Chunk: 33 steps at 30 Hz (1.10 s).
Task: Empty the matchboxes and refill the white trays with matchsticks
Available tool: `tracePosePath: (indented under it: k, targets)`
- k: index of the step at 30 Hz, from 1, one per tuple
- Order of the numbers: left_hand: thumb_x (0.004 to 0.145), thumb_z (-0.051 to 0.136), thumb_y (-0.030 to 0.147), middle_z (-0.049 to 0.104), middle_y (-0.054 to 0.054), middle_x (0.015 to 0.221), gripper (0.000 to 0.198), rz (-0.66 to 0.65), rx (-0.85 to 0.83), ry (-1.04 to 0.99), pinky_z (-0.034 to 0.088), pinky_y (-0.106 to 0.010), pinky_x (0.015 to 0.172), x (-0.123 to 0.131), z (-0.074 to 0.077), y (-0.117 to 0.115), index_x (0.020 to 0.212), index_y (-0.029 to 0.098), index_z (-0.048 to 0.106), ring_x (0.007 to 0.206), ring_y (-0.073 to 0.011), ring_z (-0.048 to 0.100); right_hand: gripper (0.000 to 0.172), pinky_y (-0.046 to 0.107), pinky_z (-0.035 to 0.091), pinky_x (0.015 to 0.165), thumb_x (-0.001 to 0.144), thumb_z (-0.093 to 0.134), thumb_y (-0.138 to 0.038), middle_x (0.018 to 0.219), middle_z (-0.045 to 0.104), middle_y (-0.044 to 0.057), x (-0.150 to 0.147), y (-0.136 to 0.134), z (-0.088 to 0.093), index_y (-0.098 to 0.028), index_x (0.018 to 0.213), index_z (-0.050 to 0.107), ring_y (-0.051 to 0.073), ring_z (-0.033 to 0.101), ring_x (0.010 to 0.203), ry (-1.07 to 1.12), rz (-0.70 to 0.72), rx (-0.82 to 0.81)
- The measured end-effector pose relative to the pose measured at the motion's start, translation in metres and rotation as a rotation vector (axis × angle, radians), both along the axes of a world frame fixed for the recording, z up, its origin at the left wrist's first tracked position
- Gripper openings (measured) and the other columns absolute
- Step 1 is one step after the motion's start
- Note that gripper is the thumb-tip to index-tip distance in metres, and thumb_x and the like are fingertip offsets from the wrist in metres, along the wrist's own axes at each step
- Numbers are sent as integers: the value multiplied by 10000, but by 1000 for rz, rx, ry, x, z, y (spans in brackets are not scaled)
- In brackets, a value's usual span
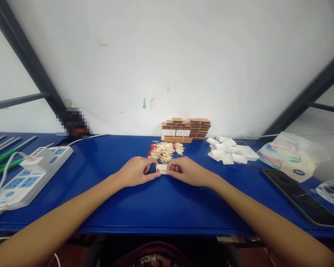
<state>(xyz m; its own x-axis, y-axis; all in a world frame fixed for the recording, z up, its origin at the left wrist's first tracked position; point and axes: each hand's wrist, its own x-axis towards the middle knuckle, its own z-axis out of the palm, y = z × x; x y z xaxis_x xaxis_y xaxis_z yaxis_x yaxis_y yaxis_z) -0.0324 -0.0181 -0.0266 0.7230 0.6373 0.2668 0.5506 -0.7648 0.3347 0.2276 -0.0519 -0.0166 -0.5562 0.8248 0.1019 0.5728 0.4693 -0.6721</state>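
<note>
blue table (156,207) | white wall (167,55) top | front edge (167,230) bottom, room lower-center | left hand (136,171) pinches box (162,167) | right hand (187,171) curled, grip unclear

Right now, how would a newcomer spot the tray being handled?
On the blue table, find the match pile. Just nearer, between left hand and right hand, sits a small white tray. Unlike the white pieces heaped to the right, it shows matches inside.
</note>
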Motion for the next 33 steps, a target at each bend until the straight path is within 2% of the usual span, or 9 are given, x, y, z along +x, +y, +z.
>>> tracePosePath:
  k: [8,12,19,23,27,33]
  targets:
    - [932,660,512,586,59,635,390,-19,-13,-6,356,-250,582,0,0,-1,1201,230,666,576,-126,560,111,242,416,601,948,589,-219,714,642,-10,-6,-1,-1,-188,886,676,121,543,621,49,-84,142]
    - [931,660,526,597,55,648,410,-17,-15,-4,364,-251,588,1,-1,-1,1206,222,660,578,-129,564,94,245,390,603,936,609,-197,724,638,-9,-6,-1,-5,-197,893,693,122,534,624,4,-90,201]
    - [932,659,524,603,53,644,380,-10,-28,26,354,-254,588,1,1,-1,1171,229,671,577,-133,563,111,257,373,614,965,600,-225,702,638,-11,5,9,-6,-203,925,701,128,531,617,-40,-95,273]
    - [935,658,504,614,48,659,363,-8,-36,53,346,-258,586,2,3,-1,1174,231,670,585,-138,567,111,264,365,619,979,594,-250,695,615,-15,16,20,-9,-193,942,681,133,521,624,-71,-183,337]
    - [942,647,501,612,46,664,363,-11,-43,77,352,-264,589,3,6,-2,1178,226,668,593,-140,568,102,268,340,603,954,644,-279,702,594,-20,27,33,-16,-187,995,660,141,522,638,-147,-276,329]
    - [947,639,505,622,41,679,374,-21,-41,81,358,-267,593,2,7,-3,1189,222,668,598,-141,574,136,272,326,600,951,628,-293,718,592,-7,32,38,-21,-190,865,651,144,522,648,-187,-293,292]
